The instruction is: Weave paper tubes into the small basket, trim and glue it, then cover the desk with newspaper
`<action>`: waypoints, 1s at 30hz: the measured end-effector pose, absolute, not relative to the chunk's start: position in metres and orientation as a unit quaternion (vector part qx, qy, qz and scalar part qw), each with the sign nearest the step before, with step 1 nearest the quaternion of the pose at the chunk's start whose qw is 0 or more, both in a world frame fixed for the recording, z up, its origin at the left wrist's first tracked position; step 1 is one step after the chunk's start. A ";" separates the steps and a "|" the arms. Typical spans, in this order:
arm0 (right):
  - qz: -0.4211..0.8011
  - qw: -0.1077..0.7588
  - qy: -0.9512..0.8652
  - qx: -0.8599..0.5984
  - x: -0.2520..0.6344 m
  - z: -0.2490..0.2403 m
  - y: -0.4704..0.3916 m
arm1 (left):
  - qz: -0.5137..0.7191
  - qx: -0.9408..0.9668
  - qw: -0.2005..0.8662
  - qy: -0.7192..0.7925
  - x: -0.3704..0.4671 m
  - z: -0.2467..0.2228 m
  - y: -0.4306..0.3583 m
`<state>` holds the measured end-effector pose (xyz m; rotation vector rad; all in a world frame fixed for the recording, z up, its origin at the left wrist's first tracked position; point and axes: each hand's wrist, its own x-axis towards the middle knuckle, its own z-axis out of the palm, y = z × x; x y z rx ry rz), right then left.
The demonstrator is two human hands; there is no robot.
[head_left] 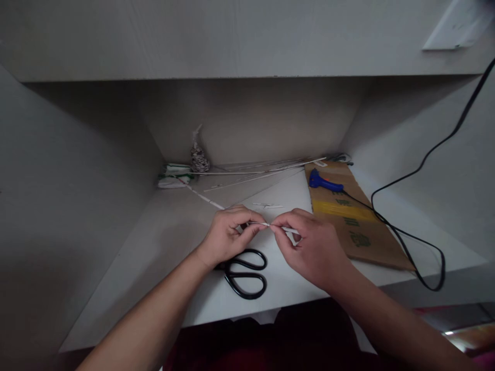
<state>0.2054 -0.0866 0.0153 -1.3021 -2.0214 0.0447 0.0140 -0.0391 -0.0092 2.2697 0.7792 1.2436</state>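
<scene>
Both hands meet over the white surface, pinching a thin white paper stick [290, 230] between them. My left hand [226, 234] is closed on it with thumb and fingertips. Close beside it, my right hand [315, 247] pinches the same stick, whose short end shows behind the right fingertips. A long white strand [204, 198] runs from behind the left hand toward the back left; the hand hides whether it joins the held stick. Under the left wrist lie black-handled scissors [247, 296], their blades hidden.
A blue glue gun [327, 182] rests on a flat cardboard piece [371, 247] at the right, its black cord [421, 236] looping over the edge. Several thin sticks [255, 178] lie at the back, near a woven cone-shaped piece [200, 159] and a white-green packet [174, 178]. Walls enclose three sides.
</scene>
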 end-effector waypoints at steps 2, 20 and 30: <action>0.021 0.361 -0.785 -0.504 0.204 0.014 -0.087 | 0.449 0.824 0.211 0.273 0.014 -0.009 -0.039; 0.010 0.314 -0.795 -0.518 0.213 0.016 -0.085 | 0.442 0.830 0.188 0.283 0.015 -0.015 -0.034; -0.021 0.283 -0.815 -0.506 0.217 0.009 -0.081 | 0.442 0.842 0.127 0.282 0.018 -0.024 -0.032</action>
